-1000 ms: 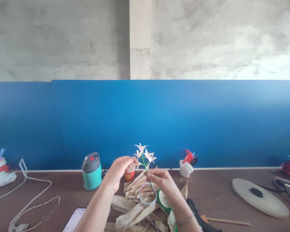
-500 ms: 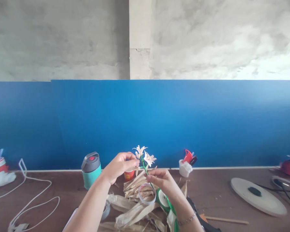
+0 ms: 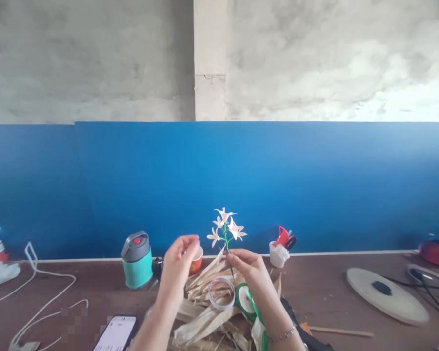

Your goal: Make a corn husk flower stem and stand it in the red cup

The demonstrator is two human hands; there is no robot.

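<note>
Brown table [image 3: 322, 302] littered with dry corn husks [image 3: 205, 324]

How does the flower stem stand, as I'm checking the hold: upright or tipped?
Almost upright: the green flower stem rises from the right hand, its top leaning slightly left.

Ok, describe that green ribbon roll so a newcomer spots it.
On the brown table, find the pale dried corn husks. At their right edge, below the right hand, lies a white-cored green ribbon roll, unlike the pale tape ring beside it.
</note>
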